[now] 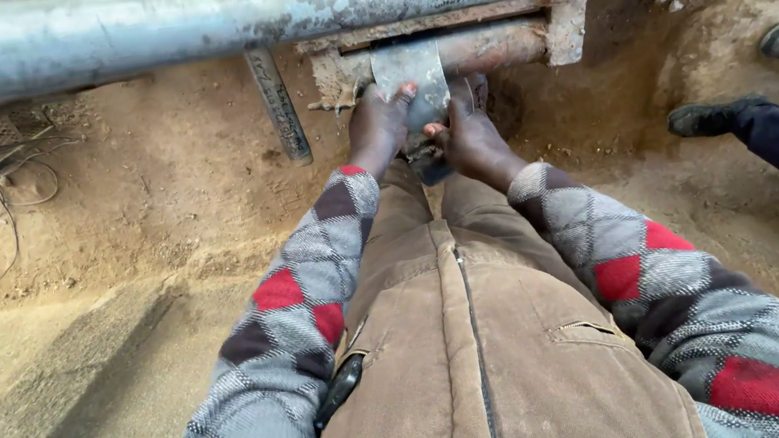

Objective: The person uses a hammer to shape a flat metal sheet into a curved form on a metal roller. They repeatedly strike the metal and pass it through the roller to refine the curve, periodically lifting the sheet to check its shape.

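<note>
Reaching straight down, the left hand [378,127] and right hand [470,132] clasp a metal blade [413,82], fingers curled shut around its lower end, under a rusty bar [487,46].

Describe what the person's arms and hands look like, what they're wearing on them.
Both arms wear knitted sleeves in a diamond pattern of grey, dark and red patches. The left sleeve and right sleeve match and end at the wrists. The left hand and right hand are bare: no gloves, and no rings or watch visible.
</note>
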